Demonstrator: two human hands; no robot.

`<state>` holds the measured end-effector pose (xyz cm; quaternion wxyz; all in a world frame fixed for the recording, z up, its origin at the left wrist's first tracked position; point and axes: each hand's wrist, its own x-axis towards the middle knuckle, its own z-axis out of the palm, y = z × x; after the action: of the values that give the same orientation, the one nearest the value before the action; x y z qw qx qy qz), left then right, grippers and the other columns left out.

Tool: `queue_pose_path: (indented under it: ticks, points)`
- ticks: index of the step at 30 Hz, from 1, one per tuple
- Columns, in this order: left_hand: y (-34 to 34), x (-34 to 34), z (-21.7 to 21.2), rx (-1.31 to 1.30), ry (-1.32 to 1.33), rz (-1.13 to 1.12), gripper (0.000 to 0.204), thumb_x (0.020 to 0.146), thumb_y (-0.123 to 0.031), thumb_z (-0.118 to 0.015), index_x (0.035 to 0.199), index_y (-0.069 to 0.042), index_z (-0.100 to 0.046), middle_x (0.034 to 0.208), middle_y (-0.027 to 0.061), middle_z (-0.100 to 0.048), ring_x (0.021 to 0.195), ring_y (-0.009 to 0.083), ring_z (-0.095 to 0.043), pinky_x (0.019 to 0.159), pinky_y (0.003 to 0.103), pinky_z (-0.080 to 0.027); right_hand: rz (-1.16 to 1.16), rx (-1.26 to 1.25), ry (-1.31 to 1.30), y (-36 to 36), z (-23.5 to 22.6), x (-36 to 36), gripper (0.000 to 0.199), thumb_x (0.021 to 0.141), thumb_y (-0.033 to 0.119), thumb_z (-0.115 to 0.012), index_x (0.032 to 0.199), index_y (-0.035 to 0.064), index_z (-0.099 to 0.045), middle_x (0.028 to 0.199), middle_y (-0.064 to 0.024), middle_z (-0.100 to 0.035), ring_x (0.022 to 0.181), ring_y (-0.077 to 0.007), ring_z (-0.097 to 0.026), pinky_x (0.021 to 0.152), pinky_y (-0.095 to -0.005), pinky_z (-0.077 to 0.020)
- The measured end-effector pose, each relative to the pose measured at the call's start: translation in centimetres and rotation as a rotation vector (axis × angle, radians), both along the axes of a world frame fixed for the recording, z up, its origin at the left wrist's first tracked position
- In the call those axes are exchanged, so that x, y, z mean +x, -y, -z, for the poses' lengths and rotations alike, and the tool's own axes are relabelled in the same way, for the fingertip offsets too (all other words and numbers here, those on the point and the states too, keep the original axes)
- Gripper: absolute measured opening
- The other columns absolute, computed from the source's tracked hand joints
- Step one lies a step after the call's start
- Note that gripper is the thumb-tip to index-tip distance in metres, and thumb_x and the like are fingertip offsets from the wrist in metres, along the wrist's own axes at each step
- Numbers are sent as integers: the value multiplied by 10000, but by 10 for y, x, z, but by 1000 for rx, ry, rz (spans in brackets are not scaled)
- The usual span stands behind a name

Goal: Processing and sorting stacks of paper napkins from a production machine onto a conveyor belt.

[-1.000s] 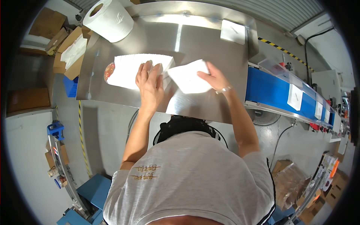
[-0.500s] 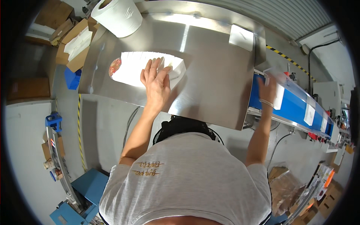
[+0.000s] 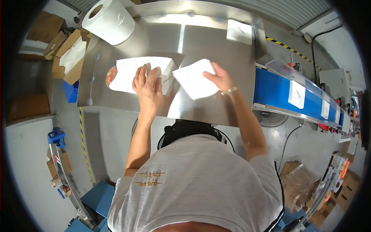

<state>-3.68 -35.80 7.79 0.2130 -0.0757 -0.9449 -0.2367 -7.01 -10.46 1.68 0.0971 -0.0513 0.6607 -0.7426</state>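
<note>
A row of flat white packets point(image 3: 125, 75) stands on edge on the steel table, pressed face to face. My left hand point(image 3: 147, 87) lies on the row near its right end, fingers apart and slightly bent. To the right, my right hand point(image 3: 220, 79) pinches a single white square packet point(image 3: 195, 80) by its right edge, above the table. A gap separates that packet from the row. At the row's left end sits a round red patterned object point(image 3: 111, 76), partly hidden by the packets.
The steel table point(image 3: 216, 50) carries a big white roll point(image 3: 116, 25) and a white packet point(image 3: 239, 31) at its far right. A blue conveyor belt point(image 3: 274, 87) with several white packets runs off to the right under a clear guard. An open cardboard box point(image 3: 79, 69) stands left.
My right hand has come from the conveyor leftward over the table, with a white packet in it. The packets at the row's right end, leaning before, now stand straighter under my left hand.
</note>
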Motion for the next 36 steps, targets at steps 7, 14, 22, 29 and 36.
queue_pose_path:
  ticks: [7, 14, 22, 29, 36]
  points:
    - [-4, -4, 2, 71, -26, 20, 321, 755, 32, -629, 1050, -85, -682, 1304, 172, -512, 1258, 382, -409, 1050, 480, -275, 775, 356, 72, -237, 123, 34, 471, 882, 412, -625, 1130, 12, -600, 966, -131, -663, 842, -164, -599, 750, -285, -470]
    - [-3, -3, 1, 74, -9, 35, 342, 723, 36, -627, 1019, -122, -689, 1364, 166, -455, 1327, 402, -321, 1077, 534, -192, 635, 1328, -431, -180, 24, 21, 677, 745, 373, -756, 1267, 23, -506, 1186, -216, -585, 1087, -376, -554, 929, -431, -441]
    - [-5, -3, -11, -4, 63, 107, 358, 726, -23, -663, 1066, -134, -674, 1430, 177, -374, 1377, 410, -226, 1096, 558, -124, -427, 507, -265, 45, -18, -54, 561, 775, 181, -736, 1286, 127, -513, 1413, -69, -390, 1218, -233, -459, 941, -365, -449]
    - [11, -8, -2, 7, 11, 22, 385, 802, 1, -603, 1183, -57, -596, 1307, 214, -482, 1261, 394, -401, 1047, 475, -294, -37, 147, -8, 1, 0, -6, 339, 888, 277, -644, 1094, 19, -571, 919, -31, -596, 832, -127, -545, 738, -265, -449]
    - [10, -8, -1, 179, -6, 5, 356, 768, 66, -596, 1093, -69, -653, 1275, 169, -523, 1231, 363, -439, 1028, 457, -328, 741, 799, 132, -186, 48, 39, 399, 866, 408, -650, 761, 41, -534, 638, -18, -433, 621, -145, -347, 558, -307, -347]
